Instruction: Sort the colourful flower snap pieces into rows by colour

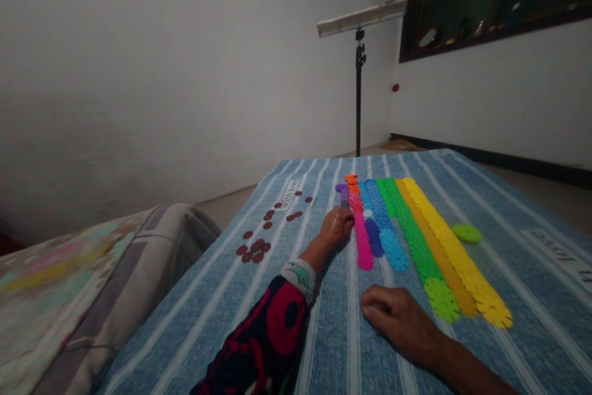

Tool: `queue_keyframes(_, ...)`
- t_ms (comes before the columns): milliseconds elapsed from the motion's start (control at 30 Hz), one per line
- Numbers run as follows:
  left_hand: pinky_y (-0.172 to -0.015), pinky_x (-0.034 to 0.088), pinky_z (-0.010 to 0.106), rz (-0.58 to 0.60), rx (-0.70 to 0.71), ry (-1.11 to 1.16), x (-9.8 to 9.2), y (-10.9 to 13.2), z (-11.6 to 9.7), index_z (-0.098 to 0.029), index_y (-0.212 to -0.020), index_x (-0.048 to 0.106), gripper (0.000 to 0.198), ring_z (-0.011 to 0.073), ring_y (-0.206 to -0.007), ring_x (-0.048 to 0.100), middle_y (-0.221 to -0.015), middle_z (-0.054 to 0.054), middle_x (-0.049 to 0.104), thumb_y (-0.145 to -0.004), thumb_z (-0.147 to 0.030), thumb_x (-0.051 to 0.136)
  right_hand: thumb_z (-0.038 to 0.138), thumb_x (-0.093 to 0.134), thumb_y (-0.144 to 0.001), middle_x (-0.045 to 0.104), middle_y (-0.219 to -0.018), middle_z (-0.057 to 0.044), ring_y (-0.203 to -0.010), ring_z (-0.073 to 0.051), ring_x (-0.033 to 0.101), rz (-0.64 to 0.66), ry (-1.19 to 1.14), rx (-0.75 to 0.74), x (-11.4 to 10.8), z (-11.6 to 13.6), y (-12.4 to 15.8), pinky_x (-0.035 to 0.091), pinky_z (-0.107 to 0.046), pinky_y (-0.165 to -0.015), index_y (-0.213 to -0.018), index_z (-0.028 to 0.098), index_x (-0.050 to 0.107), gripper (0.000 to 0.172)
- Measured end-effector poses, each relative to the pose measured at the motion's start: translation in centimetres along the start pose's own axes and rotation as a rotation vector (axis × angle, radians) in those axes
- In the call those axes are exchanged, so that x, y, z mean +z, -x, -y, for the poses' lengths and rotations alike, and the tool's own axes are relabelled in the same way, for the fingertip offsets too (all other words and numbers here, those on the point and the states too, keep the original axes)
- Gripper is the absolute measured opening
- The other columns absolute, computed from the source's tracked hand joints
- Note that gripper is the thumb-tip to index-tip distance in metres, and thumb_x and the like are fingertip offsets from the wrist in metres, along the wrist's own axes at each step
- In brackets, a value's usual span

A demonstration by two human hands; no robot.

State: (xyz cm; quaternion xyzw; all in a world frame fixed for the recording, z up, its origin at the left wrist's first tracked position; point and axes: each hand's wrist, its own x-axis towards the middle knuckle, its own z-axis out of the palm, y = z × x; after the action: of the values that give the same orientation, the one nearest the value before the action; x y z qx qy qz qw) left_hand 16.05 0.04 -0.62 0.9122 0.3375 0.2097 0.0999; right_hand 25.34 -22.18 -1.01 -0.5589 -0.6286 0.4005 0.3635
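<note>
My left hand (336, 225) reaches forward with its fingers closed, pinching a purple disc (345, 198) at the near end of a short purple row (341, 188). Beside it lie rows of overlapping toothed plastic discs on a blue striped cloth (287, 284): pink (362, 241), blue (380, 216), green (414, 241), orange (439, 253) and yellow (457, 253). My right hand (398, 318) rests on the cloth near me with its fingers curled under, touching no disc. Whether it holds anything is hidden.
Several dark red discs (259, 241) lie scattered on the cloth to the left. A small green pile (467, 233) sits right of the yellow row. A light stand (358, 93) rises behind the table. A folded blanket (92, 284) lies at the left.
</note>
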Motion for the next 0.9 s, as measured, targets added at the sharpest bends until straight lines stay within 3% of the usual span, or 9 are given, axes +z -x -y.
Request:
queue_keyframes(467, -0.079, 0.043, 0.030, -0.011, -0.155, -0.009, -1.1, 1.3, -1.5, -0.018, -0.092, 0.067, 0.018, 0.0195, -0.087, 0.056, -0.089, 0.006, 0.061, -0.081, -0.020, 0.052, 0.021, 0.048, -0.079, 0.047, -0.052, 0.006, -0.050, -0.010, 0.047, 0.001, 0.029, -0.015, 0.0, 0.0, 0.0, 0.034, -0.021, -0.051, -0.071, 0.017, 0.060, 0.015)
queue_keyframes(633, -0.080, 0.044, 0.030, -0.008, -0.144, -0.011, -1.1, 1.7, -1.7, -0.018, -0.094, 0.067, 0.019, 0.0199, -0.087, 0.056, -0.089, 0.006, 0.061, -0.080, -0.019, 0.053, 0.022, 0.048, -0.080, 0.046, -0.052, 0.006, -0.050, -0.010, 0.046, 0.003, 0.035, -0.010, 0.0, -0.1, 0.1, 0.033, -0.022, -0.051, -0.071, 0.018, 0.059, 0.016)
queue_keyframes(800, -0.085, 0.045, 0.032, -0.059, -0.162, -0.023, -0.6, 3.8, -0.6, -0.016, -0.099, 0.066, 0.021, 0.0218, -0.092, 0.057, -0.093, 0.010, 0.062, -0.081, -0.019, 0.056, 0.025, 0.048, -0.083, 0.047, -0.054, 0.006, -0.052, -0.011, 0.047, 0.015, 0.043, -0.013, 0.0, -0.5, 0.3, 0.034, -0.023, -0.053, -0.072, 0.018, 0.060, 0.017)
queue_keyframes(900, -0.086, 0.045, 0.034, -0.060, -0.190, -0.037, -1.5, 5.7, 0.3, -0.015, -0.098, 0.065, 0.019, 0.0223, -0.091, 0.058, -0.093, 0.011, 0.061, -0.083, -0.021, 0.056, 0.027, 0.048, -0.083, 0.047, -0.054, 0.006, -0.053, -0.012, 0.047, 0.019, 0.052, -0.019, 0.0, -0.8, 0.4, 0.035, -0.023, -0.053, -0.073, 0.019, 0.060, 0.018)
